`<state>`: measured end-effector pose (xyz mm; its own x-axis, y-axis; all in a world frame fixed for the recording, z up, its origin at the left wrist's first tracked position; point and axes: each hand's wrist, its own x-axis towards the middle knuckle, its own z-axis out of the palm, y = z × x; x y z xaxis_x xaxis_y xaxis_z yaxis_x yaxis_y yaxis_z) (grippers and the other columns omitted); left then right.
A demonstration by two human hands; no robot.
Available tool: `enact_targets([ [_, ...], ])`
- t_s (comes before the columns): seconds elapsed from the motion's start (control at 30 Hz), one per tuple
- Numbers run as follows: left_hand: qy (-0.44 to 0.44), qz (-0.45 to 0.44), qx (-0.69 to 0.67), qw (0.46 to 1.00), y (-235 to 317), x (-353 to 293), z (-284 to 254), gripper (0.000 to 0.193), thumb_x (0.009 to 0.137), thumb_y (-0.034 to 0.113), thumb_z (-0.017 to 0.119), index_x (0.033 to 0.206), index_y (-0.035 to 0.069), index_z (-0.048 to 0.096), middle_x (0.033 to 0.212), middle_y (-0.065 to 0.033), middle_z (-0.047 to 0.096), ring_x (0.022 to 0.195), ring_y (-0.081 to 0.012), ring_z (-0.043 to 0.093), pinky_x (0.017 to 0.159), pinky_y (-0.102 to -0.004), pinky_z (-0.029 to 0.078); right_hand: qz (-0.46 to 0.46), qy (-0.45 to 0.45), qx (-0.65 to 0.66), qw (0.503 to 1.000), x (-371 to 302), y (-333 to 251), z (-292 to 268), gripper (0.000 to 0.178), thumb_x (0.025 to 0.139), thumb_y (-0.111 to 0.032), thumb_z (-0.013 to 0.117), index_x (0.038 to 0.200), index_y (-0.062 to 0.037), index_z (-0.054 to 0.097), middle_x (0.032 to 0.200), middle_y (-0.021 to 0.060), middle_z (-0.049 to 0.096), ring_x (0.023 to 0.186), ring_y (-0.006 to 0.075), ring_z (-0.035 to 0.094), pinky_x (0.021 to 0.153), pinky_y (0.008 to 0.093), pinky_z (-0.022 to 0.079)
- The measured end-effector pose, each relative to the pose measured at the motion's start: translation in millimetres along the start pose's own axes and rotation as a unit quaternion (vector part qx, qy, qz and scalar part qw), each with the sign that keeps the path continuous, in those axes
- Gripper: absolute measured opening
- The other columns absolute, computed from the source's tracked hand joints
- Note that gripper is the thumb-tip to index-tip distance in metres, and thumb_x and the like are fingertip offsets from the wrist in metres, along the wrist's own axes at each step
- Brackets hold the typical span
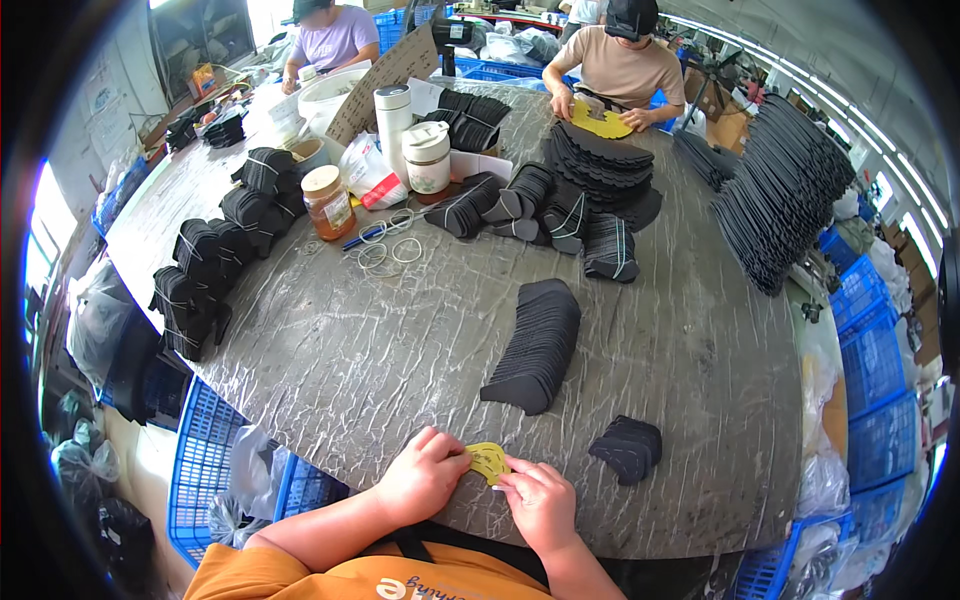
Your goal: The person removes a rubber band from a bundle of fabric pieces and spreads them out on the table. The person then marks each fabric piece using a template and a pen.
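Close to the table's near edge, a small curved yellow piece point(488, 462) with dark markings is pinched between my two hands. My left hand point(427, 476) grips its left end, fingers curled. The thumb and fingers of my right hand point(540, 503) close on its right end. Whether a dark piece lies beneath the yellow one, I cannot tell. A long leaning row of black curved pieces point(535, 345) lies just beyond my hands. Right of my right hand is a smaller fanned stack of black pieces point(628, 450).
Tied black bundles point(205, 245) line the table's left; more bundles point(565, 218) sit mid-table. Beside them stand an amber jar point(328, 203), a white flask point(393, 130) and rubber bands point(385, 250). A co-worker point(620, 70) opposite handles a yellow sheet. Tall black stacks point(785, 190) rise right.
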<state>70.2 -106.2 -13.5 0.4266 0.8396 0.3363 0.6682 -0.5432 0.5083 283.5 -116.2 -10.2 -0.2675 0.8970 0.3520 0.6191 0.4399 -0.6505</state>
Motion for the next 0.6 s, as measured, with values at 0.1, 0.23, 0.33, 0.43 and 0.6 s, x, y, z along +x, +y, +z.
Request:
enact_targets([
  [0.1,-0.007,0.032,0.057,0.998,15.1,-3.1,-2.2,0.03,0.074,0.008,0.072,0.104,0.004,0.071,0.1,-0.0073,0.062,0.088,-0.0292,0.057,0.079,-0.0403,0.051,-0.001,0.005,0.004,1.0,0.1,1.1,-0.3,0.017,0.067,0.0,0.079,0.082,-0.0037,0.073,0.102,0.0101,0.074,0.077,0.0273,0.067,0.07,0.037,0.056],
  [0.23,-0.046,0.076,0.071,0.993,33.7,-17.4,9.6,0.041,0.085,0.023,0.067,0.118,-0.001,0.065,0.117,-0.0155,0.06,0.112,-0.0325,0.057,0.095,-0.0442,0.049,-0.006,0.005,-0.006,1.0,1.1,1.1,0.5,0.016,0.068,0.001,0.078,0.082,-0.0033,0.073,0.102,0.0106,0.074,0.077,0.0278,0.068,0.07,0.0373,0.056],
  [0.33,-0.06,0.073,0.081,0.992,40.3,-17.2,9.5,0.044,0.082,0.027,0.074,0.112,-0.004,0.067,0.12,-0.0207,0.059,0.113,-0.0365,0.058,0.098,-0.047,0.051,0.002,0.005,0.0,1.0,1.8,0.0,0.5,0.015,0.069,0.001,0.078,0.083,-0.0029,0.073,0.102,0.0116,0.074,0.078,0.0286,0.068,0.071,0.0377,0.057],
  [0.43,-0.076,0.071,0.094,0.99,39.4,-19.2,10.0,0.05,0.083,0.032,0.073,0.114,-0.006,0.065,0.122,-0.023,0.058,0.116,-0.038,0.056,0.102,-0.0478,0.049,0.002,0.0,0.009,1.0,0.4,0.1,1.3,0.014,0.072,-0.001,0.076,0.085,-0.0031,0.072,0.104,0.0111,0.073,0.081,0.0289,0.068,0.073,0.0383,0.057],
  [0.6,-0.089,0.072,0.104,0.988,40.1,-20.2,7.7,0.052,0.085,0.033,0.071,0.119,-0.006,0.063,0.123,-0.0233,0.058,0.116,-0.0376,0.056,0.103,-0.0469,0.047,-0.004,-0.02,0.028,0.999,6.0,-6.5,-6.4,0.009,0.077,-0.004,0.074,0.086,-0.0023,0.071,0.103,0.0119,0.072,0.085,0.0303,0.068,0.076,0.0401,0.056],
])
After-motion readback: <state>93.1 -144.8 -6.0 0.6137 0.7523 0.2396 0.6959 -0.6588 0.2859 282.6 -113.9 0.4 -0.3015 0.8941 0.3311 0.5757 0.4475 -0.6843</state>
